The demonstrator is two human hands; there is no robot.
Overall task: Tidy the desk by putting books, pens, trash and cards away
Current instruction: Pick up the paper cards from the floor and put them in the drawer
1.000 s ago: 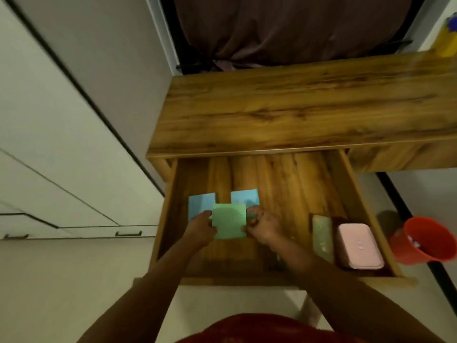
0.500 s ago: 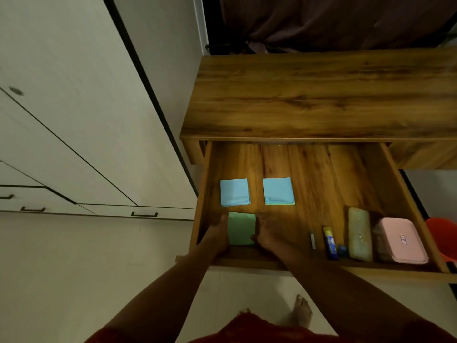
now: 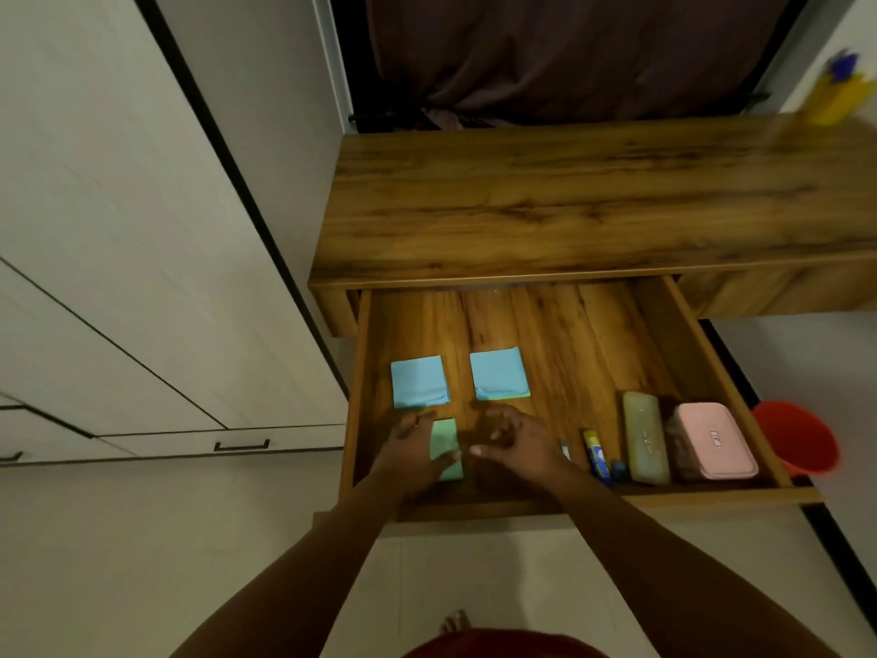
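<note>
The desk drawer stands pulled out. On its floor lie two stacks of blue cards, one at the left and one beside it. In front of them, near the drawer's front left corner, lies a green card stack. My left hand rests over its left part, with the thumb across its lower end. My right hand hovers just right of the green stack with loosely curled fingers, holding nothing.
At the drawer's right end sit a blue and yellow glue stick, a green case and a pink box. A red bucket stands on the floor to the right. A yellow holder stands on the desk top. White cupboards fill the left.
Both hands brought the green stack down towards the drawer's front left corner. My right hand has come off it and shifted right; my left hand now lies over it.
</note>
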